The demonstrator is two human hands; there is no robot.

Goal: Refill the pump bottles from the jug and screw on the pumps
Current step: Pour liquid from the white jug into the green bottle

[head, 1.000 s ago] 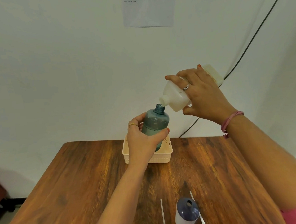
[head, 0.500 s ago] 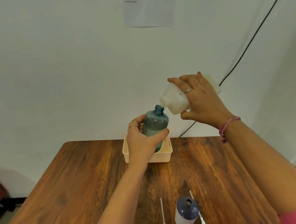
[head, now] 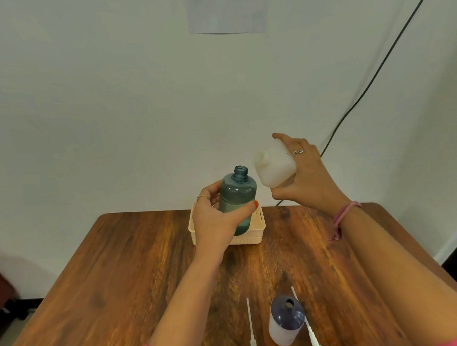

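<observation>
Gripping the teal bottle (head: 237, 200) around its body, the left hand (head: 215, 224) holds it upright above the cream basket (head: 255, 233) at the tabletop's (head: 119, 267) far edge. The right hand (head: 308, 176) wraps the white jug (head: 272, 165) just beside it, spout apart from the bottle's open neck. Near the front edge stand a purple-topped bottle (head: 286, 320) and two pumps (head: 252, 338).

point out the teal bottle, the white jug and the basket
teal bottle (head: 236, 197), head view, on its shoulder above the fingers
white jug (head: 273, 170), head view, on its side wall
basket (head: 255, 233), head view, on its front right rim
</observation>
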